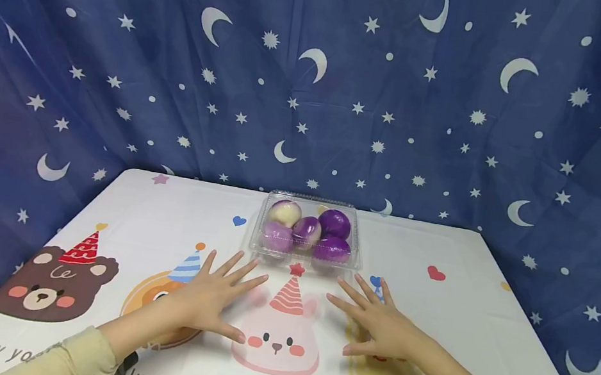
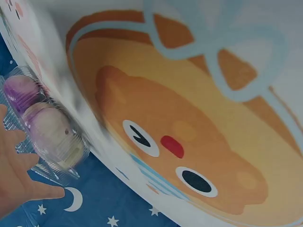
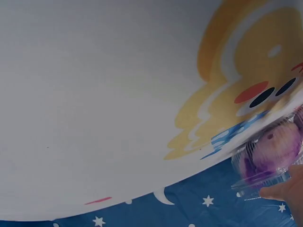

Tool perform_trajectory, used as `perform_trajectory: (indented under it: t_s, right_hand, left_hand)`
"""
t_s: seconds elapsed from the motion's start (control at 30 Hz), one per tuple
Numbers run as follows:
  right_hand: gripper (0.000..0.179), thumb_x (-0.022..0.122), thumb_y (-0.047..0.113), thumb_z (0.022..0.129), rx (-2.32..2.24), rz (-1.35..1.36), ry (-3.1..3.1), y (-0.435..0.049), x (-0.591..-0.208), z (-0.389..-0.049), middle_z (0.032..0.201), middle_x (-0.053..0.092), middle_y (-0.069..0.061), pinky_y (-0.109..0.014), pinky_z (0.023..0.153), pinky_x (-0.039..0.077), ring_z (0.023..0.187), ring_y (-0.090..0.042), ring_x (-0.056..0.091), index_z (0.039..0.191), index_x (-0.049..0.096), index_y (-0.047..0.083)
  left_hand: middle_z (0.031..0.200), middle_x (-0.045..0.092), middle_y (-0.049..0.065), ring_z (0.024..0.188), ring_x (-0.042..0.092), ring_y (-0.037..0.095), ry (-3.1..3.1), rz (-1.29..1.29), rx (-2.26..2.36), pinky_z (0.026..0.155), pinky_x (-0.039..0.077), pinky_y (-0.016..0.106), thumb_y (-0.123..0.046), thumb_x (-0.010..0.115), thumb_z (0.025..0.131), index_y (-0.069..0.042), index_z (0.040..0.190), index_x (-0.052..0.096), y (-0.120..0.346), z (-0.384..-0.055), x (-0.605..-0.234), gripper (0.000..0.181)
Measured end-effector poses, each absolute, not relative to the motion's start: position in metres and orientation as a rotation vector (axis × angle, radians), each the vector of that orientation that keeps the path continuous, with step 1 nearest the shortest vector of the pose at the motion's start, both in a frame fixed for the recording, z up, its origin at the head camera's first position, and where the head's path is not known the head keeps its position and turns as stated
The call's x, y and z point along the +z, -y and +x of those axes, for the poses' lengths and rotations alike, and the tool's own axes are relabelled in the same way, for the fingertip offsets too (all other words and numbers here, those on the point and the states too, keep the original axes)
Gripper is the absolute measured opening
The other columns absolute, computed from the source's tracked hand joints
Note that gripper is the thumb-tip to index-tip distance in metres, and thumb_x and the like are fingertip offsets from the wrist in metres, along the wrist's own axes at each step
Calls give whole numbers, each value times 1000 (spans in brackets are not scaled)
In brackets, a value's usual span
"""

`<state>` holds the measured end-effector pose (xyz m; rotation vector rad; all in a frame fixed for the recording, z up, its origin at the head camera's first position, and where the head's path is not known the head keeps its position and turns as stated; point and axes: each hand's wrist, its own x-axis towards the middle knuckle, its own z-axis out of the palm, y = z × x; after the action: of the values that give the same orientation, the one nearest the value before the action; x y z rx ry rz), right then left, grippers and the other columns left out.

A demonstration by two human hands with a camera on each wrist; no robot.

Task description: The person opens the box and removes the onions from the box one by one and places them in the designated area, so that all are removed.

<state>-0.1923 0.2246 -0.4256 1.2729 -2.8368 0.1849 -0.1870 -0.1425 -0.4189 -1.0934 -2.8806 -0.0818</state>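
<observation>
A clear plastic clamshell box (image 1: 298,256) stands at the far middle of the table. Inside it lie several shiny, rounded, egg-shaped items (image 1: 336,224), deep purple, pale lilac and cream, their exact kind not clear. My left hand (image 1: 215,297), fingers spread and straight, is on the near left side of the box and holds nothing. On the near right side, my right hand (image 1: 380,323) is spread the same way, likewise with nothing in it. Both hands are apart from the box in the head view. The wrist views show the box (image 2: 26,146) partly, behind each hand's fingers.
A white tablecloth (image 1: 202,218) with printed animals in party hats and lettering covers the table. Behind it and at both sides hangs a dark blue curtain (image 1: 352,78) with moons and stars, meeting the table's back edge close behind the box.
</observation>
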Motion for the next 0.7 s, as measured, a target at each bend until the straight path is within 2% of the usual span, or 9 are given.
perform_trajectory:
  t_s: [0.1, 0.27, 0.53, 0.7]
  right_hand:
    - [88, 62, 64, 76, 166, 1283, 2831, -224, -424, -190, 160, 12, -7, -76, 102, 6, 143, -44, 11, 150, 24, 33]
    - [90, 64, 66, 74, 148, 1294, 2785, -222, -421, -186, 157, 20, -12, -75, 103, 10, 142, -44, 16, 149, 29, 29]
    - [94, 65, 68, 70, 162, 1263, 2760, -218, -412, -190, 158, 17, -8, -70, 106, 13, 142, -42, 19, 148, 30, 30]
    - [95, 68, 67, 67, 181, 1252, 2751, -220, -412, -193, 156, 24, -10, -68, 105, 22, 140, -41, 26, 146, 34, 27]
  left_hand:
    - [158, 20, 9, 144, 14, 41, 2891, -1103, -84, 102, 13, 76, -82, 55, 66, -28, 150, 25, 141, -188, -417, 104]
    - [157, 22, 10, 143, 17, 41, 2876, -1102, -128, 102, 13, 75, -78, 61, 65, -26, 149, 28, 139, -189, -411, 104]
    - [157, 21, 9, 143, 19, 40, 2894, -1088, -198, 105, 16, 71, -74, 66, 63, -30, 148, 29, 137, -188, -400, 102]
    - [154, 29, 12, 140, 26, 40, 2873, -1100, -221, 105, 23, 68, -70, 69, 65, -29, 148, 31, 134, -188, -398, 100]
